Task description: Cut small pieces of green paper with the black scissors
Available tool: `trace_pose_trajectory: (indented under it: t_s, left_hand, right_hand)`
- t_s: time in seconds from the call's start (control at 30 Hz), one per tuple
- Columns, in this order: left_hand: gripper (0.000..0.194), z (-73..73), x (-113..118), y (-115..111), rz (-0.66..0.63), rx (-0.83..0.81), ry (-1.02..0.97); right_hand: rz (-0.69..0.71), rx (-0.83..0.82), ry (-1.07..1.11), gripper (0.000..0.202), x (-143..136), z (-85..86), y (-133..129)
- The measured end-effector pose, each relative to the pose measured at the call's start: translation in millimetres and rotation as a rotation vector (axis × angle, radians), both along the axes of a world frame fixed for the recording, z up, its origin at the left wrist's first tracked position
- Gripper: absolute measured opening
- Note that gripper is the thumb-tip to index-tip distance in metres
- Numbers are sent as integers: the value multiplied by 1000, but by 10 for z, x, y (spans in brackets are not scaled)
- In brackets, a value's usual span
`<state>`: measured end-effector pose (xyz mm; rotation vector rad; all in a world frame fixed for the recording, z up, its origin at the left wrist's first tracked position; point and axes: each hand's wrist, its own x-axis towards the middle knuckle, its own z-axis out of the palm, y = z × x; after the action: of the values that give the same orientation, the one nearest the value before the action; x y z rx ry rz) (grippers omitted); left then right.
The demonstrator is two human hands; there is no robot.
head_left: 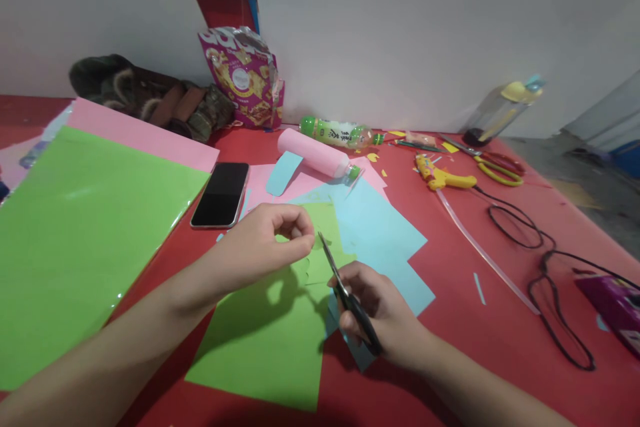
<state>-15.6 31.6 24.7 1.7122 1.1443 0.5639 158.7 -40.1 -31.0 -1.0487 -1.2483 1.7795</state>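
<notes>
My right hand [377, 303] grips a pair of black-handled scissors [360, 320], blades pointing up and away toward my other hand. Thumb and fingers of my left hand [280, 237] are pinched together just left of the blade tips; whatever they hold is too small to make out. Below both hands lies a green sheet of paper [270, 353], with a smaller cut green piece [325, 217] beyond it. Light blue paper [385, 220] spreads out underneath and to the right. Behind it, a bottle wrapped in pink paper [313, 152] lies on its side, a blue strip [283, 173] against it.
Left stand a black phone [221, 195] and a pack of green paper [100, 227]. At the back are a purple snack bag [245, 80] and a green tea bottle [340, 132]. A yellow glue gun [443, 175], its black cord [550, 253], and yellow-handled scissors [500, 170] lie right.
</notes>
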Motion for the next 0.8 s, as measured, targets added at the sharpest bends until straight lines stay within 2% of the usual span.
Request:
trace_pose_trajectory:
  t_s: [0.23, 0.8]
  left_hand:
    - [10, 33, 15, -10, 22, 12, -9]
    - [10, 13, -22, 15, 49, 59, 1]
  right_hand:
    - [2, 28, -29, 47, 5, -17, 8]
    - [9, 44, -56, 47, 7, -15, 8]
